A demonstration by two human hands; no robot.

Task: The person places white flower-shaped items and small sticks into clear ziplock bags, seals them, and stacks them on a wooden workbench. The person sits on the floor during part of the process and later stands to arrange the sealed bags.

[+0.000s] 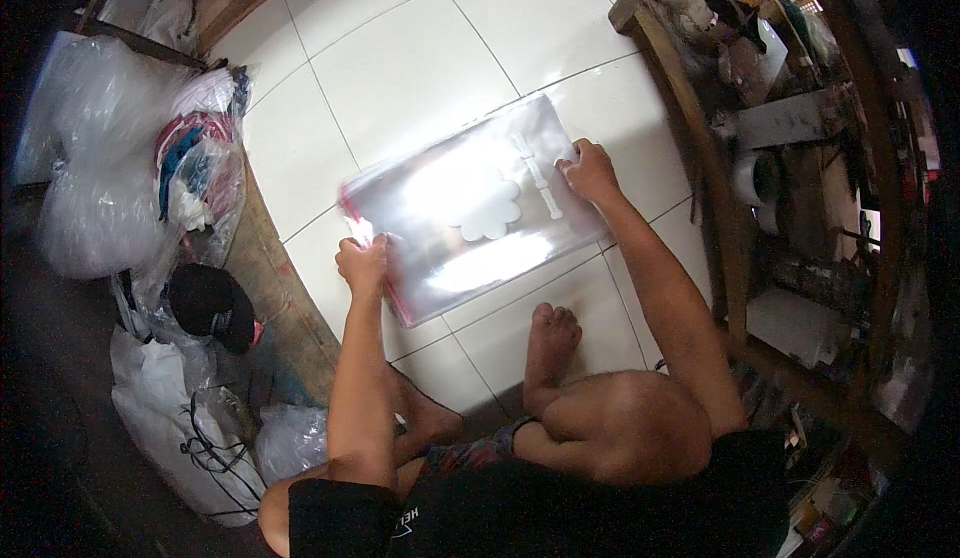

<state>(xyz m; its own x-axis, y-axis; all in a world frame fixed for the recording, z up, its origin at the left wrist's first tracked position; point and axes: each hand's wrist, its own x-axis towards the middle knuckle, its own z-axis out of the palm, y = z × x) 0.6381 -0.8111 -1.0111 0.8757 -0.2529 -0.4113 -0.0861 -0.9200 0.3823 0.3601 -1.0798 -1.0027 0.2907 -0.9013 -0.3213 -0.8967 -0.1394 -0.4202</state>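
A flat, glossy stack of clear plastic bags [410,263] lies tilted over the tiled floor in front of me, with a red strip along its left edge. A pale scalloped flower-like shape [488,210] and a narrow pale bar shape [538,178] show on it. Bright glare hides parts of the surface. My left hand [362,261] is closed on the stack's left edge, by the red strip. At the opposite edge, my right hand [592,171] grips the plastic with the thumb on top.
White floor tiles [390,33] spread around the stack. To the left are bundled clear plastic [90,158], a black cap [212,306] and a wooden beam [275,268]. A cluttered wooden shelf [690,148] stands to the right. My bare foot [550,343] rests just below the stack.
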